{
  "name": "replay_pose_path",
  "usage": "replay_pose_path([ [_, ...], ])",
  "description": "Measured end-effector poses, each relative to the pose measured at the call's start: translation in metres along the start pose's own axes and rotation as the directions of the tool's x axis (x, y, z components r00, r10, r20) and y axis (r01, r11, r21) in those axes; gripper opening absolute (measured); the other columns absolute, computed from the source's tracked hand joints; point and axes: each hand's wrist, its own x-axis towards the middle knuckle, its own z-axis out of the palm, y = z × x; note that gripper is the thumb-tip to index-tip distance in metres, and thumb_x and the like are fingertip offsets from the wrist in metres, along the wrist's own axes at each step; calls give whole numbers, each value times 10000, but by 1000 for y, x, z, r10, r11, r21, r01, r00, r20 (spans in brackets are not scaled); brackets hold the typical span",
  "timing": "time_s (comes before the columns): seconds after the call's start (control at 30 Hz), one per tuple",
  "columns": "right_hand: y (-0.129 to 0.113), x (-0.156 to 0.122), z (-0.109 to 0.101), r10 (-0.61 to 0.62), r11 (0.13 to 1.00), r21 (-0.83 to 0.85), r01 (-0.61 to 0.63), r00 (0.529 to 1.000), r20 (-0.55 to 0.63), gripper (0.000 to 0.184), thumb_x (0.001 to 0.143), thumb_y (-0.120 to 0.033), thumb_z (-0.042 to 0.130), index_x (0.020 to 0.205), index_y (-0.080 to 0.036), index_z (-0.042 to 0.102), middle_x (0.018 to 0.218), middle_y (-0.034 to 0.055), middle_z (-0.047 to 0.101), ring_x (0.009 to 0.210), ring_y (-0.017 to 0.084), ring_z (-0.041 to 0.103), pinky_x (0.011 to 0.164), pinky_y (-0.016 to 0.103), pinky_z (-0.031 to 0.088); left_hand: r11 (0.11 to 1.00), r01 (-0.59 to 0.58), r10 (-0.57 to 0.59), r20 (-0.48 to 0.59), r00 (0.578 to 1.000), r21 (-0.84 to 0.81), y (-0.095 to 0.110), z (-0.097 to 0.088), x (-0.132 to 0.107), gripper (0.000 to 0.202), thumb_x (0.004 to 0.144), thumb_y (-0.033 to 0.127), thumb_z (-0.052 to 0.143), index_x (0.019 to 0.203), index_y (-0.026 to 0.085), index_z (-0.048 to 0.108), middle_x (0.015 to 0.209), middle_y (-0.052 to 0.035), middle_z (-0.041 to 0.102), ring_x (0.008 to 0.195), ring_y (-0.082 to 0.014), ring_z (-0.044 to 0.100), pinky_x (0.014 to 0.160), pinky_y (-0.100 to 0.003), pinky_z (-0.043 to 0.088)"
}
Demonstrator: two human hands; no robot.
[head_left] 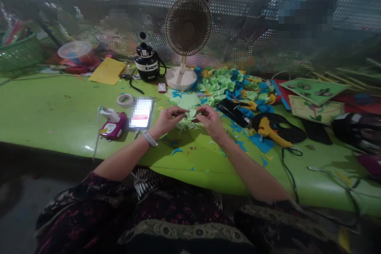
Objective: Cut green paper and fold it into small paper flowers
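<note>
A small piece of light green paper [191,113] is pinched between my two hands, above the middle of the table. My left hand [170,120] grips its left side with thumb and fingertips. On the other side, my right hand [210,120] holds the paper the same way, fingers closed. Beneath and behind the hands lie light green paper sheets [187,100] and cut scraps. A heap of folded green, blue and yellow paper pieces [223,83] spreads behind my right hand. A lit phone [141,113] lies left of my left hand.
A fan [188,25] and a black bottle [146,63] stand at the back. A roll of tape [125,100] and a purple power bank-like case [113,127] sit left. To the right are a black stapler [233,112], a yellow glue gun [272,131] and trailing cords.
</note>
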Motion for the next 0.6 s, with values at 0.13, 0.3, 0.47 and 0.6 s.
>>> replay_pose_path([
  [0.13,-3,-1,-1,29,999,27,-29,999,16,251,698,-350,715,860,-224,570,750,-18,634,671,175,675,727,388,604,1000,28,-28,9,1000,-13,2,-1,1,154,850,213,680,966,151,760,854,-75,748,746,-145,667,648,-260,528],
  [0.3,-5,-2,-1,25,999,21,-25,999,25,268,695,-378,731,855,-219,585,734,-20,633,670,168,669,730,390,609,999,45,-44,24,999,-19,3,-2,1,152,847,219,680,955,149,763,853,-73,746,766,-150,667,686,-272,528],
  [0.47,-1,0,-1,19,1000,2,-19,1000,21,272,672,-379,729,829,-217,577,724,-17,628,671,163,648,719,380,604,1000,30,-30,30,999,-1,0,-1,0,156,855,223,677,970,160,761,859,-72,746,768,-146,663,697,-278,528],
  [0.6,2,0,-2,-45,982,-185,44,999,1,208,727,-359,658,857,-211,591,647,-30,585,602,156,605,645,338,563,992,-81,79,21,997,93,1,-1,0,155,871,202,650,966,166,768,847,-76,746,775,-157,670,713,-285,533],
])
